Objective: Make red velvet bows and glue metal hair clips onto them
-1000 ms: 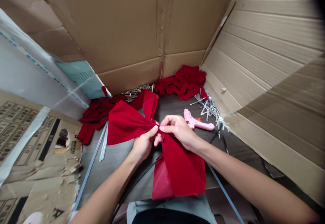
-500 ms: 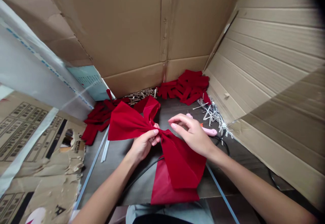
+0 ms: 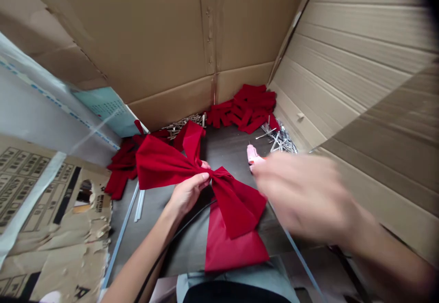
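Observation:
My left hand [image 3: 190, 191] is closed, its thumb and fingers pinching the gathered middle of a large red fabric bow [image 3: 164, 163]. The bow's loops spread to the upper left, and its tails hang to the lower right over the dark table. My right hand [image 3: 305, 193] is smeared by motion to the right of the bow. It is over or beside the handle end of a pink glue gun [image 3: 253, 153]. The gun's nozzle end shows past the fingers, but whether they grip it is unclear.
Piles of red fabric strips [image 3: 252, 108] lie at the back, with more strips [image 3: 121, 165] at the left. Silver twist ties [image 3: 283, 140] are heaped at right. Clear glue sticks [image 3: 139, 204] lie left. Cardboard walls [image 3: 164, 33] surround the table, and a black cord [image 3: 192, 220] crosses it.
My right hand has moved away from the bow, right and downward, to the glue gun's handle end, and is now blurred. My left hand still pinches the bow's middle. The whole view has shifted slightly.

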### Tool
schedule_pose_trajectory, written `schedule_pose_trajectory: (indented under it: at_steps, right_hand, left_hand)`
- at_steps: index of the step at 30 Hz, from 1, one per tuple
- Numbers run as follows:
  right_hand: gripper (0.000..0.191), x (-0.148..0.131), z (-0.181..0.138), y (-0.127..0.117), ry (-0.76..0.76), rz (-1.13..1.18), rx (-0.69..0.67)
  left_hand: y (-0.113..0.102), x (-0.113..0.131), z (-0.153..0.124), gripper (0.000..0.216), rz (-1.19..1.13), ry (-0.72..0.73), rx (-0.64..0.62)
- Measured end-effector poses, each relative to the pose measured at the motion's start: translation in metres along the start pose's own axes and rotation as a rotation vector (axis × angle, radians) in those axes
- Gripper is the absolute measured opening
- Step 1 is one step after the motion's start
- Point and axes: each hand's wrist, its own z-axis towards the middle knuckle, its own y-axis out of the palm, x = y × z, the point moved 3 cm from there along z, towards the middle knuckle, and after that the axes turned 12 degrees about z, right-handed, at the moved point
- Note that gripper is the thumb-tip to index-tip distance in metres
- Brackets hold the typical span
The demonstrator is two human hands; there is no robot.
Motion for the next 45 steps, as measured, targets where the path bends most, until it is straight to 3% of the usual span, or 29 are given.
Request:
schedule_pose_trajectory:
  at_steps: [2, 4, 7, 11, 13, 16, 19, 22, 26, 33, 35, 37, 40, 43, 45]
  right_hand:
    - [0.014, 0.045, 0.013, -0.006, -0.010, -0.393, -0.112]
    - [0.017, 0.089, 0.014, -0.014, 0.061, -0.628, -0.192]
    - [0.015, 0.117, 0.002, -0.013, 0.067, -0.602, -0.176]
    - [0.008, 0.082, 0.002, 0.019, -0.087, -0.251, 0.066]
    - [0.012, 0.064, 0.015, 0.046, -0.043, -0.082, -0.015]
    - [0.012, 0.061, 0.035, 0.081, 0.131, 0.089, -0.136]
    - [0.014, 0.073, 0.042, 0.098, 0.221, 0.225, -0.126]
    - [0.016, 0.083, 0.037, 0.107, 0.247, 0.336, -0.109]
    - [0.018, 0.079, 0.030, 0.114, 0.265, 0.272, -0.132]
    - [0.018, 0.065, 0.025, 0.117, 0.192, -0.056, -0.146]
    - [0.019, 0.067, 0.023, 0.118, 0.214, -0.083, -0.161]
    - [0.021, 0.073, 0.021, 0.120, 0.282, -0.093, -0.191]
    - [0.024, 0.085, 0.017, 0.126, 0.409, -0.132, -0.257]
    - [0.024, 0.091, 0.013, 0.129, 0.480, -0.226, -0.294]
    - [0.026, 0.091, 0.012, 0.129, 0.490, -0.309, -0.314]
  left_hand:
    - [-0.001, 0.000, -0.001, 0.023, -0.005, 0.022, -0.063]
    - [-0.002, 0.001, -0.002, 0.022, -0.011, 0.038, -0.112]
    - [-0.001, 0.001, -0.003, 0.024, -0.027, 0.021, -0.117]
    - [0.001, -0.001, -0.003, 0.025, 0.043, -0.023, -0.046]
    - [0.001, -0.003, -0.001, 0.022, 0.076, 0.002, -0.030]
    - [-0.002, -0.005, 0.003, 0.015, 0.092, 0.054, -0.016]
    - [-0.007, -0.006, 0.005, 0.012, 0.116, 0.043, -0.012]
    - [-0.013, 0.001, 0.006, 0.026, 0.051, 0.074, -0.057]
    - [-0.020, 0.021, 0.018, 0.032, -0.117, 0.055, -0.189]
    - [-0.028, 0.074, 0.054, 0.033, -0.160, 0.233, -0.154]
    - [-0.036, 0.076, 0.066, 0.030, -0.113, 0.321, -0.071]
    - [-0.050, 0.070, 0.078, 0.030, 0.085, 0.381, 0.118]
    - [-0.073, 0.051, 0.088, 0.027, 0.488, 0.290, 0.390]
    - [-0.085, 0.042, 0.078, 0.028, 0.620, 0.267, 0.540]
    - [-0.084, 0.043, 0.057, 0.033, 0.736, 0.351, 0.652]
